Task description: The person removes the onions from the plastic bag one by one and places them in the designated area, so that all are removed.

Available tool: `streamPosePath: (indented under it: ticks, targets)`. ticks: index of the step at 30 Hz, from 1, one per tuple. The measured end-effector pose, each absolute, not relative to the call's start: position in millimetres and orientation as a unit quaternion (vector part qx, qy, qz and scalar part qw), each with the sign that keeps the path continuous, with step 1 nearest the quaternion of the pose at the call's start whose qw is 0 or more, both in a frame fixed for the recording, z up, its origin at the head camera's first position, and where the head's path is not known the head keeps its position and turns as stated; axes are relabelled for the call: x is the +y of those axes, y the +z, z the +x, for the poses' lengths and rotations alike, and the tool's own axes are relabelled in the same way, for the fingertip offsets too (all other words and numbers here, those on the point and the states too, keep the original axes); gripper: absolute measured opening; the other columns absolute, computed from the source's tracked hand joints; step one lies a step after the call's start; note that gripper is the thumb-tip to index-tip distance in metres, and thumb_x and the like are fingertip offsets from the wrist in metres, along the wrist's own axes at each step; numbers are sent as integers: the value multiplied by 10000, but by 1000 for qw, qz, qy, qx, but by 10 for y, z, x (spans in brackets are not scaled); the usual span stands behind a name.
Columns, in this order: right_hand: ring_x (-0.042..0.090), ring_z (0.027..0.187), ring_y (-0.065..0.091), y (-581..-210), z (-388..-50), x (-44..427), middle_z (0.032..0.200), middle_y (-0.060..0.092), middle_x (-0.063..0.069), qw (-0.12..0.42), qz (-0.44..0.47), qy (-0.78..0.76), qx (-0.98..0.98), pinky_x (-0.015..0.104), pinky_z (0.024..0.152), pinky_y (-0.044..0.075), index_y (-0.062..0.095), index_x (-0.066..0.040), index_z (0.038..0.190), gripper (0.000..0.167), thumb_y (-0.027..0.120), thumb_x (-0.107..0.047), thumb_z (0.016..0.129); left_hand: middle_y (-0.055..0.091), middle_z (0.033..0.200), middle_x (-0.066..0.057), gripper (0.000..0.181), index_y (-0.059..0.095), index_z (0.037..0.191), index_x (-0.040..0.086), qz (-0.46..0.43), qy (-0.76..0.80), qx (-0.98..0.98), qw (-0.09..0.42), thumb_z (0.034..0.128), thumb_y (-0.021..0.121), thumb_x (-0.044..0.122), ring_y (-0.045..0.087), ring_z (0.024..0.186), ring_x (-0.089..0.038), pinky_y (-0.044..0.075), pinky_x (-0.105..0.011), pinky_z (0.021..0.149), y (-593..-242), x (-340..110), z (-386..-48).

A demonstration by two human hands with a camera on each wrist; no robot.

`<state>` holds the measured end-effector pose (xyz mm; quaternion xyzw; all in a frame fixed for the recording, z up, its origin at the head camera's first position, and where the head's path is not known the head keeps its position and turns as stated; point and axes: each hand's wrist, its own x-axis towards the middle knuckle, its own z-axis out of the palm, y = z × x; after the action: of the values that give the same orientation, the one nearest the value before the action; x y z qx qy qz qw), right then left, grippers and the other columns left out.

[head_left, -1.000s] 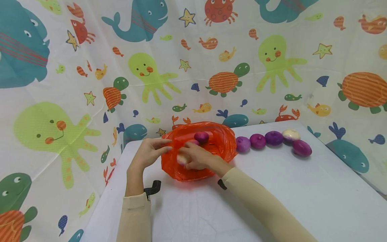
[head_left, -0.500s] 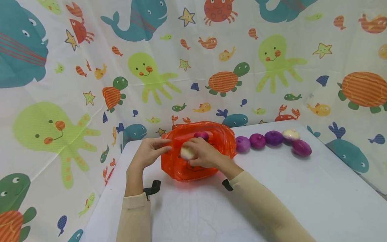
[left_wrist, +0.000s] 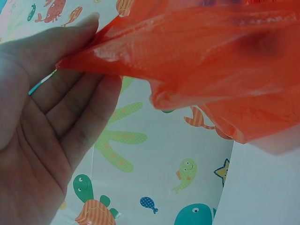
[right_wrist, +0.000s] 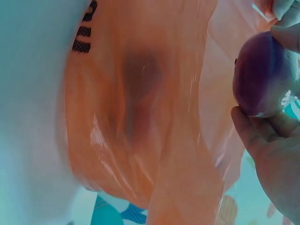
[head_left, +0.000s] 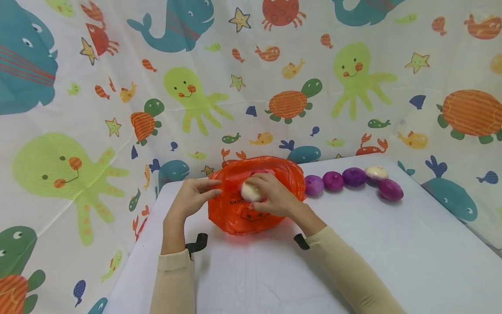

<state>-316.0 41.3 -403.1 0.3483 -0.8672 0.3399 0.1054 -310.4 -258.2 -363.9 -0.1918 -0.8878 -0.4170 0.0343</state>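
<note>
My right hand [head_left: 273, 195], grasping an onion [head_left: 249, 192], has shifted rightward across the bag [head_left: 231, 220]; my left hand [head_left: 191, 197] still pinches its edge

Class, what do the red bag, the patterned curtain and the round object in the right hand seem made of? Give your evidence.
Red bag: thin, glossy plastic film; dark shapes show through it.
Patterned curtain: mostly matte, printed cloth or soft plastic; it creases softly.
Round object: smooth, slightly glossy; its even surface suggests plastic or vegetable skin, unclear which.
</note>
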Motion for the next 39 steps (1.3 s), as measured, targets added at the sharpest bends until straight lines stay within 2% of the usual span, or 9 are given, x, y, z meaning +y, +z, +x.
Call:
streamPosePath:
  ticks: [7, 31, 39]
  targets:
    - [240, 1382, 447, -4010, -3171, 524, 1488, 527, 1, 129, 342, 346, -864, 460, 1041, 556, 590, -229, 1440, 630, 806, -217, 848, 786, 1107, -63, 364, 754, 1276, 106, -193, -417, -888, 32, 958, 771, 280, 768, 954, -212, 637, -433, 899, -3606, -2576, -3093]
    - [278, 1368, 458, -3926, -3204, 830, 1521, 492, 58, 147, 318, 374, -859, 533, 1041, 548, 561, -194, 1453, 638, 810, -194, 866, 785, 1110, -68, 372, 748, 1287, 109, -185, -419, -888, 27, 958, 770, 280, 768, 967, -221, 632, -440, 910, -3590, -2575, -3088]
    - [293, 1321, 469, -3891, -3243, 979, 1485, 530, 86, 158, 309, 377, -859, 525, 1038, 535, 568, -142, 1424, 625, 821, -163, 853, 791, 1088, -59, 357, 760, 1269, 124, -188, -419, -888, 29, 952, 777, 287, 770, 949, -209, 635, -435, 905, -3607, -2575, -3089]
